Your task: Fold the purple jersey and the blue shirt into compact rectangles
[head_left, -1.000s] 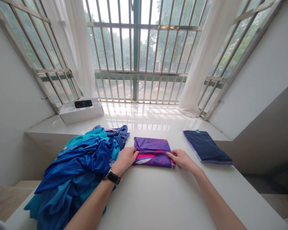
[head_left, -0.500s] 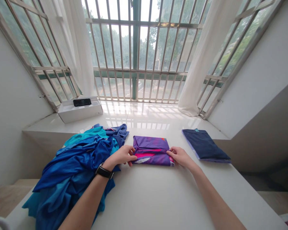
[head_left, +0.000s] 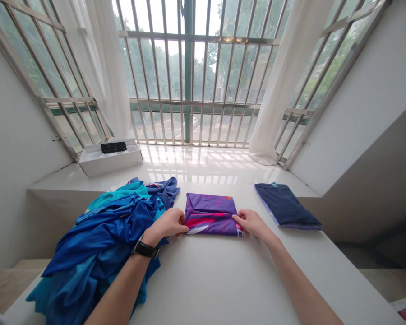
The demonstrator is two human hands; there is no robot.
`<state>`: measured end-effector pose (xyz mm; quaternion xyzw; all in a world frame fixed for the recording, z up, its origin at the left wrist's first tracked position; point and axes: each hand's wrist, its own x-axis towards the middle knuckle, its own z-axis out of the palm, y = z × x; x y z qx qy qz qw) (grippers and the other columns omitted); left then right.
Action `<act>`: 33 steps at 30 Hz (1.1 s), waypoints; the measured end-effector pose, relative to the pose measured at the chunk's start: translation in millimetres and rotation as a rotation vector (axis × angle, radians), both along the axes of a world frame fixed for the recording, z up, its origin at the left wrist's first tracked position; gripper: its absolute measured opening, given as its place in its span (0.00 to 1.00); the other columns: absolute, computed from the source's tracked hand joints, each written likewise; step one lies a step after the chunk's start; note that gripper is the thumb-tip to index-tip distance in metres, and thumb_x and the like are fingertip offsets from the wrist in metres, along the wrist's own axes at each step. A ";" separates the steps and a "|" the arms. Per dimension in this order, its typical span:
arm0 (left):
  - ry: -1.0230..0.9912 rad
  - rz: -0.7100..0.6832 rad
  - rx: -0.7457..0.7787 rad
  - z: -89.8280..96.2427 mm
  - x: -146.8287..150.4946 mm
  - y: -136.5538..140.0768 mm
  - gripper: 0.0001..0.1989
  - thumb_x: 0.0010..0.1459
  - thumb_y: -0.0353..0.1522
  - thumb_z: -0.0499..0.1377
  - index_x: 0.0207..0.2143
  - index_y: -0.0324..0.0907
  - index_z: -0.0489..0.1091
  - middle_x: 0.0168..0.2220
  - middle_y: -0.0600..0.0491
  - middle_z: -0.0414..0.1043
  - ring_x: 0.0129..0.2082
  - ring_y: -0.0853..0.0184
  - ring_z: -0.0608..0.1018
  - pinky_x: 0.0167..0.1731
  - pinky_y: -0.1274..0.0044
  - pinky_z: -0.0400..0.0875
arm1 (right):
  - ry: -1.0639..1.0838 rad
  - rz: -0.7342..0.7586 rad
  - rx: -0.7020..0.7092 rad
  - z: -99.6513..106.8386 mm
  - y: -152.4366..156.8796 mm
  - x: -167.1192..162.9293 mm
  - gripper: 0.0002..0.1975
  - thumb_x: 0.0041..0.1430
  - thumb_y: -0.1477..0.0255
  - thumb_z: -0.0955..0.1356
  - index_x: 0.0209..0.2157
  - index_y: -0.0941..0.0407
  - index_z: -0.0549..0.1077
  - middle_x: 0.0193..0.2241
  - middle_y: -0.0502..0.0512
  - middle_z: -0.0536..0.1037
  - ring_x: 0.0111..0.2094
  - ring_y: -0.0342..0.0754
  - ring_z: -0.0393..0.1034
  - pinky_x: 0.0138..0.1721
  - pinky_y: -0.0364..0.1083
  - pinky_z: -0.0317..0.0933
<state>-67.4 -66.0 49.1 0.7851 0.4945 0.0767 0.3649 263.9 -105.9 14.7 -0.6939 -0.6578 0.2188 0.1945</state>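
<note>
A purple sports shirt (head_left: 211, 204) with pink and white patches lies folded into a flat rectangle on the white table. At its lower left corner my left hand (head_left: 171, 222), with a black watch on the wrist, is closed with thumb and fingers pinching the edge. My right hand (head_left: 252, 223) pinches the right edge, its thumb and forefinger on the fabric. Beside my left forearm a loose heap of blue and turquoise clothes (head_left: 104, 239) spreads over the table. To the right lies a folded dark navy garment (head_left: 286, 205) with a lilac layer beneath it.
The white table (head_left: 216, 280) meets a glossy window sill (head_left: 196, 158) at the back. On the sill's left stands an open white box (head_left: 111, 164) with a black device (head_left: 113, 147) on it. White curtains (head_left: 267, 131) hang before the barred window.
My left fingers have drawn together at the shirt's lower left corner. My right hand keeps its grip on the right edge. The view has shifted slightly.
</note>
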 end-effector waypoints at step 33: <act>0.034 0.122 0.294 -15.9 24.9 5.9 0.12 0.61 0.41 0.56 0.38 0.44 0.74 0.29 0.53 0.77 0.30 0.63 0.77 0.27 0.76 0.61 | -0.074 0.327 0.417 -13.6 -1.0 -20.1 0.09 0.63 0.71 0.68 0.45 0.52 0.74 0.47 0.56 0.75 0.48 0.52 0.69 0.52 0.53 0.65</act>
